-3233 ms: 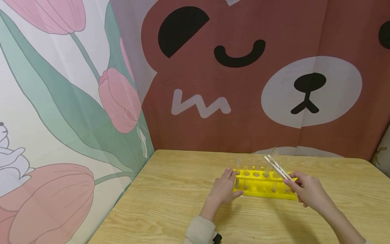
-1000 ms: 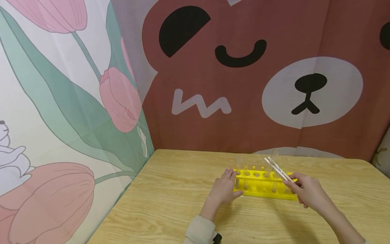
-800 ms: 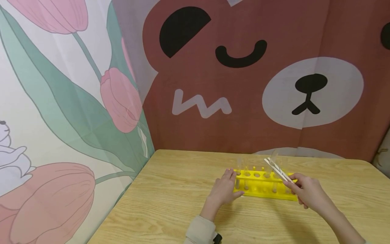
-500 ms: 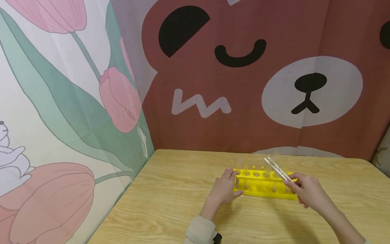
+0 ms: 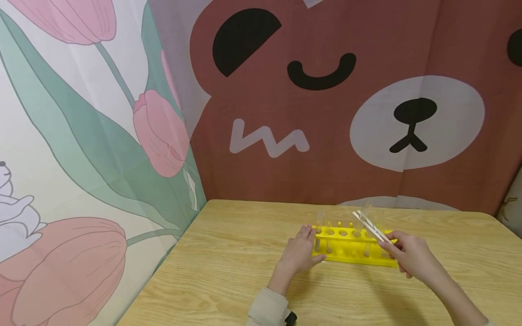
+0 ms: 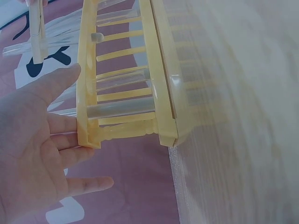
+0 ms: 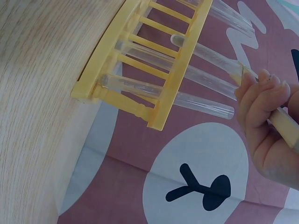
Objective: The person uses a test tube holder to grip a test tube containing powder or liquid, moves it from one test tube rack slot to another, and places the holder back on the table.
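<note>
In the head view, my right hand [image 5: 412,253] holds a pale wooden test tube clamp [image 5: 370,226] slanting over the right part of a yellow test tube rack [image 5: 355,260]. A clear test tube [image 7: 210,53] sits in the clamp's jaws. Its rounded lower end passes just through a hole in the rack's top plate, above the base. At the rack's left end, my left hand [image 5: 297,254] rests with straight, spread fingers and thumb, touching the top plate. Other clear tubes stand in the rack, among them one at the right end [image 7: 133,88] and one near my left hand [image 6: 121,108].
The rack stands on a wood-grain table [image 5: 228,253], towards its back edge. A printed cloth with a bear face [image 5: 261,181] hangs behind. Another cloth with tulips [image 5: 102,181] lines the left side. Short yellow pegs [image 5: 345,224] rise along the rack's back.
Since the oldest frame, the clamp and its tube have sunk slightly towards the rack. Over the last second they barely move, and my left hand stays in place.
</note>
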Demonstrator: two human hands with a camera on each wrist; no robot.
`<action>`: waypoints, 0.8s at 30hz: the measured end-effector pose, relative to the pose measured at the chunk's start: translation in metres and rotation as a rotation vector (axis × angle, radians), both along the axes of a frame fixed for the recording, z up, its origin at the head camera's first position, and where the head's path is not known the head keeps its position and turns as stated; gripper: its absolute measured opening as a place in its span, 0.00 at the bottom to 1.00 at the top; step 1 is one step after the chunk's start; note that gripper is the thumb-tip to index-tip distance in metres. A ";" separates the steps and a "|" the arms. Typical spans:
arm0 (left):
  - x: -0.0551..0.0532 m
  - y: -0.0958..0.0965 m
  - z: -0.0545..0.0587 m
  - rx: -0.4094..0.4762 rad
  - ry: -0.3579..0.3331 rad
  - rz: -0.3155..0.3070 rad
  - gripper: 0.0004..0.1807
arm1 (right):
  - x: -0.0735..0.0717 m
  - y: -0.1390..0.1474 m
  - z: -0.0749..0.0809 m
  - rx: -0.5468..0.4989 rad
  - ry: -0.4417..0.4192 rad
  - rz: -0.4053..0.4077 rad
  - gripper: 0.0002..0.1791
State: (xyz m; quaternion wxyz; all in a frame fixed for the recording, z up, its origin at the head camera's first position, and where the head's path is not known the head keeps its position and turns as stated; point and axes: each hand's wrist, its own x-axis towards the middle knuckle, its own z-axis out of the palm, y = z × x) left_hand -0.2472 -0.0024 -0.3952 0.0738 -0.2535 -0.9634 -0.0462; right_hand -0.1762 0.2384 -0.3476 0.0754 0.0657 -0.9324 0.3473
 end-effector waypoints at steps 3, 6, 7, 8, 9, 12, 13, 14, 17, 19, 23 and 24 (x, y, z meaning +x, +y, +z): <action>0.000 0.000 -0.001 -0.006 0.008 -0.001 0.40 | 0.000 0.000 0.000 0.002 -0.002 0.001 0.21; 0.000 -0.001 -0.002 -0.006 0.014 -0.003 0.40 | -0.001 0.000 0.000 0.001 -0.008 0.003 0.20; 0.000 -0.001 -0.002 -0.005 0.015 -0.003 0.40 | -0.001 0.000 0.000 -0.001 -0.010 0.004 0.20; -0.001 -0.001 -0.002 -0.005 0.017 -0.003 0.40 | -0.001 0.000 0.001 -0.003 -0.012 0.005 0.20; -0.001 -0.001 -0.002 -0.004 0.018 -0.003 0.40 | -0.001 0.000 0.001 -0.007 -0.013 0.006 0.20; -0.001 -0.002 -0.002 -0.002 0.024 -0.004 0.40 | -0.001 0.000 0.001 -0.016 -0.025 0.007 0.20; -0.001 -0.001 -0.003 -0.003 0.023 -0.004 0.40 | -0.001 0.000 0.001 -0.017 -0.027 0.006 0.20; -0.001 -0.002 -0.002 -0.006 0.031 -0.008 0.40 | -0.001 0.000 0.001 -0.019 -0.031 0.005 0.19; -0.001 -0.001 -0.002 -0.006 0.032 -0.011 0.39 | -0.001 -0.001 0.001 -0.018 -0.039 0.004 0.19; -0.001 -0.001 -0.002 -0.004 0.036 -0.015 0.39 | -0.001 -0.001 0.001 -0.018 -0.037 0.003 0.18; -0.001 -0.001 -0.002 -0.003 0.037 -0.017 0.40 | 0.000 -0.001 0.001 -0.016 -0.034 -0.002 0.18; -0.001 -0.001 -0.002 -0.005 0.037 -0.018 0.40 | 0.000 -0.001 0.001 -0.017 -0.036 -0.003 0.18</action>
